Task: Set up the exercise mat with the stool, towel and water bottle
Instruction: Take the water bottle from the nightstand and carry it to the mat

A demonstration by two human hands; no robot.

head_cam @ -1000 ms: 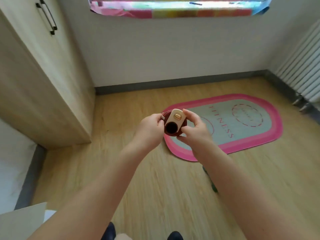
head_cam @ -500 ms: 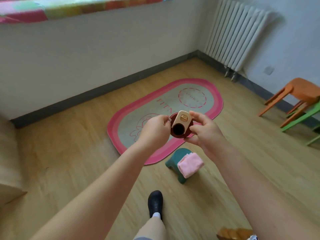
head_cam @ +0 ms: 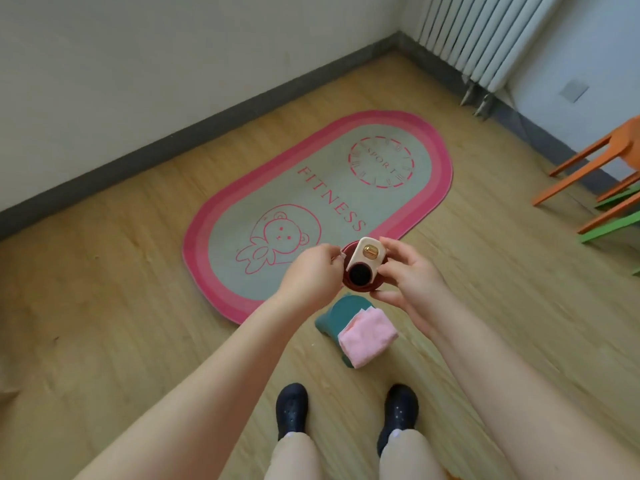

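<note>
Since the earlier frame you stepped closer, both hands (head_cam: 313, 271) (head_cam: 407, 284) pinching the water bottle (head_cam: 362, 268) above the stool (head_cam: 334, 315) and towel (head_cam: 367, 336); lower it upright beside the mat (head_cam: 311, 188).

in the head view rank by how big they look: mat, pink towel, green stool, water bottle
1. mat
2. pink towel and green stool, too alike; the towel hides part of the stool
3. water bottle, though held nearer the camera
</note>
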